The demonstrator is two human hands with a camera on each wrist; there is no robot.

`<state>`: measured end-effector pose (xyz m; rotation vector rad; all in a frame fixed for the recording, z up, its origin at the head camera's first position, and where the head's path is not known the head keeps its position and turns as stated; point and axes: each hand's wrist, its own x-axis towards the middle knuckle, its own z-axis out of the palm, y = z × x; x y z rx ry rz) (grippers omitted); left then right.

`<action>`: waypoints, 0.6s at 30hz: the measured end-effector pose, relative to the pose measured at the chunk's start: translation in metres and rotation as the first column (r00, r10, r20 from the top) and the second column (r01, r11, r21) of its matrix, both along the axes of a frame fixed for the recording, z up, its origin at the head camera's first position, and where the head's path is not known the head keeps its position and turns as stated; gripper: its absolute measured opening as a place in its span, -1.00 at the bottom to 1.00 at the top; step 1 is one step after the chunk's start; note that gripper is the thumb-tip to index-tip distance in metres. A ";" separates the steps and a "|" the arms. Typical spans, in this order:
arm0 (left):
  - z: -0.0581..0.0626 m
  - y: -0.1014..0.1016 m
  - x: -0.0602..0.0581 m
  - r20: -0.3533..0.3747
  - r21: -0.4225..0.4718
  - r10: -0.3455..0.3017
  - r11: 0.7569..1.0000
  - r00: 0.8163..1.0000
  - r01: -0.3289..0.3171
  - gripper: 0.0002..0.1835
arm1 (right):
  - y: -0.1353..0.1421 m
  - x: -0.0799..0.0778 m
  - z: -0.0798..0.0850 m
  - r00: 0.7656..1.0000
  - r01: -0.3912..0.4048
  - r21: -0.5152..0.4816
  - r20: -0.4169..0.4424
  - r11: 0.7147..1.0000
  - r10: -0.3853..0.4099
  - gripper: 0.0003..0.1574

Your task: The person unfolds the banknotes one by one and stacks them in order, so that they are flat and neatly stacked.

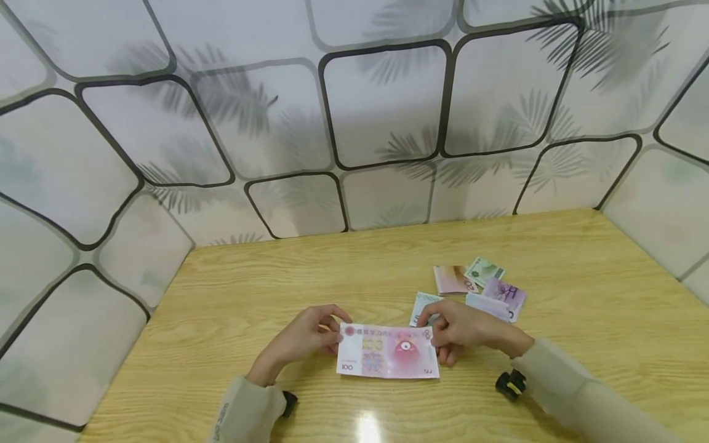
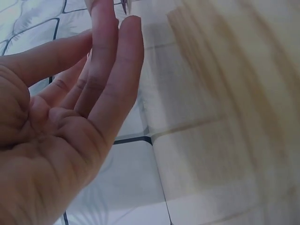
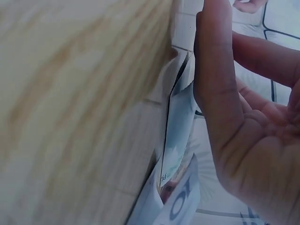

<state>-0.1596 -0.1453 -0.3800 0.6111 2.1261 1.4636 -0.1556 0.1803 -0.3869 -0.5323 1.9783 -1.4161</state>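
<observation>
A pink toy banknote [image 1: 382, 360] marked 100, with a one-eyed cartoon figure, faces up in the head view. At its left edge my left hand [image 1: 307, 338] pinches it between thumb and fingers. My right hand [image 1: 471, 326] pinches the opposite edge. Beneath and behind the right hand lies a teal note [image 1: 422, 303], partly covered by it. In the left wrist view, the left hand [image 2: 79, 103] has its fingertips together near the top, where only a sliver of paper shows. The right wrist view has the right hand [image 3: 253, 117] beside curled notes [image 3: 178, 131].
Behind the right hand, a loose group holds a brown note [image 1: 451, 280], a green note [image 1: 484, 271], a purple note [image 1: 508, 295] and a pale folded piece [image 1: 487, 306]. The wooden table [image 1: 249, 283] meets a patterned cloth wall [image 1: 382, 123] at the back and sides.
</observation>
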 end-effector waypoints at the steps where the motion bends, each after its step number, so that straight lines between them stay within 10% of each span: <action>1: 0.000 0.000 0.000 0.001 -0.007 -0.008 1.000 1.000 0.008 -0.75 | 0.000 0.000 0.000 1.000 -0.006 0.003 0.008 1.000 0.006 -0.62; 18: 0.000 0.010 -0.009 -0.009 -0.113 0.032 0.993 0.999 -0.032 -0.77 | 0.001 -0.011 0.002 0.996 0.060 0.106 -0.077 0.993 -0.052 -0.60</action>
